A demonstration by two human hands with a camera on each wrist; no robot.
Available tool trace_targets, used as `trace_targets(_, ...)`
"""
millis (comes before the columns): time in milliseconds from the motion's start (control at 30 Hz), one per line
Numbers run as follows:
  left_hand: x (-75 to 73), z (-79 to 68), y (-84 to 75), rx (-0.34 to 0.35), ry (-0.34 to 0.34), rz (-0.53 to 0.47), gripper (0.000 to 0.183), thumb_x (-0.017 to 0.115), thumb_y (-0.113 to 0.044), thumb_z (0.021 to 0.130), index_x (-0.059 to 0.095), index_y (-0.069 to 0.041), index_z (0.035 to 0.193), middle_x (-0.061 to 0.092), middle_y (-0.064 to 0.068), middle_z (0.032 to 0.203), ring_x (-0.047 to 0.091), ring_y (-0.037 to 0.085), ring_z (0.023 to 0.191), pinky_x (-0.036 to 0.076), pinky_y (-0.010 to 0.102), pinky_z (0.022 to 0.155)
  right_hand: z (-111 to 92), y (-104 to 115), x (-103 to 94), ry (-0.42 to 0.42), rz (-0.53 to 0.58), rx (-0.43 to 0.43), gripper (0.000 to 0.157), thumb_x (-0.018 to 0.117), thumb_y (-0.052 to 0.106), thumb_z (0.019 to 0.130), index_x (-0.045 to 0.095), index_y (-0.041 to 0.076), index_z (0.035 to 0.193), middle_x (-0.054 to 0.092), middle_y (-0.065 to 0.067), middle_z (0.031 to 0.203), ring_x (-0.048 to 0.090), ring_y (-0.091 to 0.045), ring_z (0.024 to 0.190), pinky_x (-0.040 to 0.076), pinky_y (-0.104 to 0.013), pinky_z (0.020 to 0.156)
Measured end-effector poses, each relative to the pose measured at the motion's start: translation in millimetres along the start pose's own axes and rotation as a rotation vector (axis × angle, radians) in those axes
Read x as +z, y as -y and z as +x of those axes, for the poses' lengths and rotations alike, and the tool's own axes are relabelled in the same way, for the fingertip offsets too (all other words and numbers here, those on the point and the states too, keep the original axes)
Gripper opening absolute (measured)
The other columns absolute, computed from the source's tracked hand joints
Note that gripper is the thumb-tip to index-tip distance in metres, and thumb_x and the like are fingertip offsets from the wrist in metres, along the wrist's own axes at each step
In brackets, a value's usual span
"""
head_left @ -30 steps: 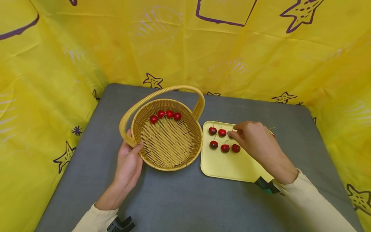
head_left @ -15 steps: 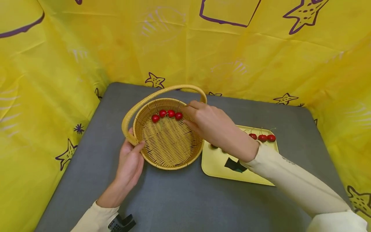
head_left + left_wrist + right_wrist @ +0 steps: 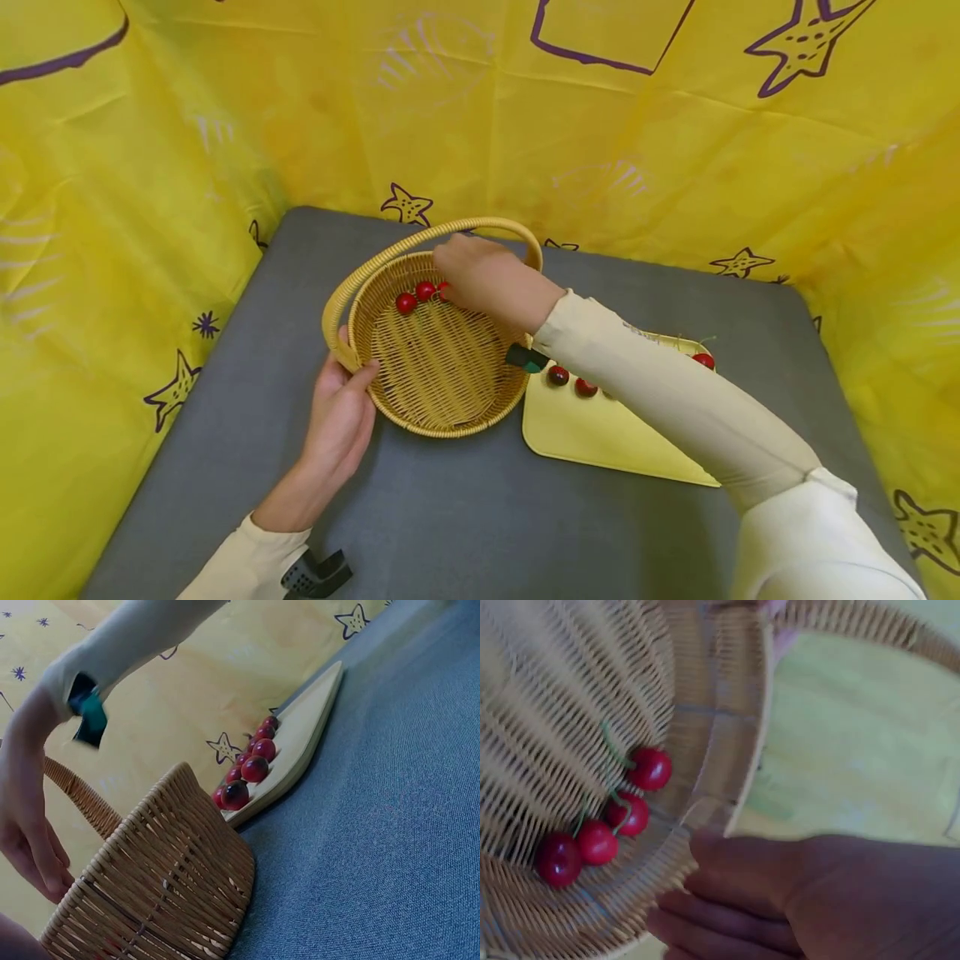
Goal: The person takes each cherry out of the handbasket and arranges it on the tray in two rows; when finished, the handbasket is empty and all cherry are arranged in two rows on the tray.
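The round wicker basket [image 3: 435,375] has a tall arched handle. My left hand [image 3: 343,425] grips its left side, thumb over the rim. Several red cherries [image 3: 406,303] lie in a row along the basket's far inner wall. My right hand [image 3: 491,279] reaches under the handle into the basket's far right side, and its fingertips point down. In the right wrist view, a thin stem [image 3: 694,806] sticks out by the thumb tip of my right hand [image 3: 780,900]; the cherry is hidden by the fingers. More cherries [image 3: 255,769] sit on the yellow tray.
The yellow tray [image 3: 600,442] stands right beside the basket, partly covered by the right sleeve [image 3: 675,400]. Grey cloth [image 3: 465,525] covers the table, and yellow printed curtains [image 3: 480,108] hang behind it and at both sides.
My right hand has moved left from the tray, where it pinched a cherry, to inside the basket. My left hand keeps its grip on the basket.
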State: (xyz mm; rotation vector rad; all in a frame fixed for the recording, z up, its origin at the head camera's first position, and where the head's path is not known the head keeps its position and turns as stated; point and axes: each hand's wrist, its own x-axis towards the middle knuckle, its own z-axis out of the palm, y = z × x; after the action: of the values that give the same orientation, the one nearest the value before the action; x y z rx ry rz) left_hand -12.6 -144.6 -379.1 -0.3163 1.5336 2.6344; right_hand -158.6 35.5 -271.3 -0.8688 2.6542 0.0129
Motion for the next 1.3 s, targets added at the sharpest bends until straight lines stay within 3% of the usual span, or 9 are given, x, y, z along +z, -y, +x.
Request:
trace_targets(200,-2.2,0.9,0.5,0.019,0.013,-0.012,0.076,0.037,0.014,0.107,0.006,-0.012,0.171,0.008,-0.002,0.177,0.008,0.016,0.162,0.013,0.035,0.131,34.5,-0.9,-1.1,0.169,-0.022,0.038,0.013,0.068,0.023,0.103,0.064,0.011,0.103,0.061,-0.005,0.098,0.057,-0.018,0.085,0.05,-0.029,0.07)
trace_targets(433,-2.1,1.2,2.8,0.03,0.027,-0.024,0.074,0.037,0.015,0.106,0.01,-0.01,0.17,0.011,0.007,0.176,0.011,0.022,0.162,0.014,0.041,0.131,47.6,-4.3,12.2,0.239,-0.054,0.072,0.005,0.067,0.017,0.101,0.065,0.013,0.102,0.062,-0.006,0.104,0.058,-0.018,0.085,0.05,-0.029,0.066)
trace_targets(633,-3.0,1.9,3.0,0.04,0.03,-0.029,0.074,0.037,0.014,0.106,0.01,-0.01,0.17,0.011,0.006,0.177,0.01,0.02,0.162,0.014,0.038,0.131,49.6,-9.2,22.9,0.208,-0.041,0.063,0.008,0.069,0.011,0.098,0.063,0.014,0.093,0.062,-0.006,0.101,0.059,-0.019,0.083,0.05,-0.031,0.065)
trace_targets(833,-4.3,2.3,3.1,0.042,0.027,-0.039,0.075,0.037,0.014,0.106,0.009,-0.011,0.171,0.011,0.006,0.177,0.01,0.019,0.162,0.013,0.037,0.131,43.8,-10.8,30.0,0.155,-0.017,0.025,0.011,0.07,0.003,0.095,0.065,0.012,0.094,0.063,-0.005,0.098,0.059,-0.021,0.085,0.052,-0.036,0.066)
trace_targets(1000,-4.0,2.3,2.9,0.042,0.026,-0.04,0.075,0.037,0.015,0.106,0.008,-0.011,0.17,0.009,0.006,0.177,0.009,0.019,0.162,0.012,0.036,0.131,38.5,-12.0,36.6,0.185,-0.02,0.013,0.017,0.073,0.0,0.092,0.062,0.011,0.1,0.061,-0.005,0.102,0.054,-0.02,0.089,0.048,-0.035,0.068)
trace_targets(1200,-1.6,2.4,3.0,0.033,0.018,-0.036,0.077,0.038,0.016,0.105,0.009,-0.011,0.171,0.009,0.004,0.177,0.009,0.019,0.162,0.014,0.035,0.131,28.1,-7.0,49.9,0.18,-0.081,-0.012,0.022,0.079,0.005,0.094,0.068,0.006,0.113,0.069,-0.01,0.117,0.067,-0.024,0.106,0.058,-0.036,0.08)
trace_targets(1300,-1.4,2.2,2.7,0.031,0.02,-0.031,0.076,0.037,0.015,0.105,0.009,-0.011,0.171,0.01,0.003,0.177,0.01,0.019,0.162,0.015,0.036,0.131,23.5,-1.2,58.0,0.147,-0.133,-0.013,0.017,0.074,0.005,0.097,0.071,0.006,0.114,0.073,-0.011,0.117,0.071,-0.026,0.107,0.061,-0.036,0.084)
